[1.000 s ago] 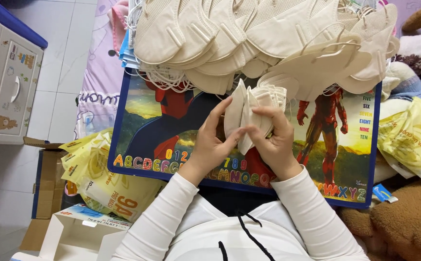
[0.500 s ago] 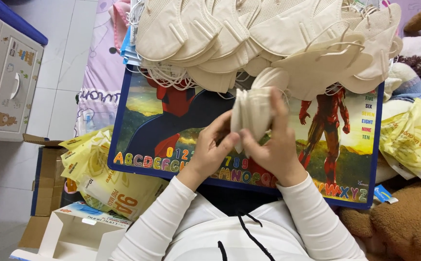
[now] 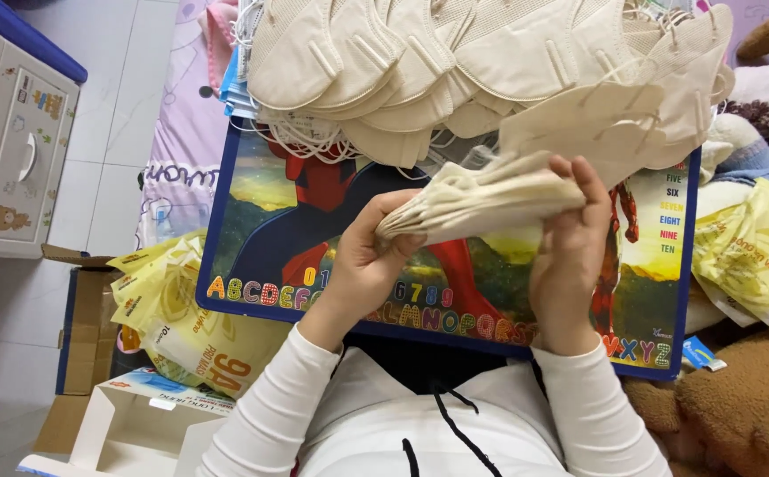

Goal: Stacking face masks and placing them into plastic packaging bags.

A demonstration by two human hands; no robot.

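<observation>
I judge I'm squaring up a stack of folded beige masks (image 3: pixel 477 203) held flat above the picture board (image 3: pixel 278 238), left hand (image 3: pixel 362 265) pinching one end, right hand (image 3: pixel 570 256) clamped round the other, and next I need the edges flush.

Long white ribbed sleeves (image 3: pixel 269 415) cover both arms, above a white hooded top with black drawstrings (image 3: pixel 455 415).
</observation>
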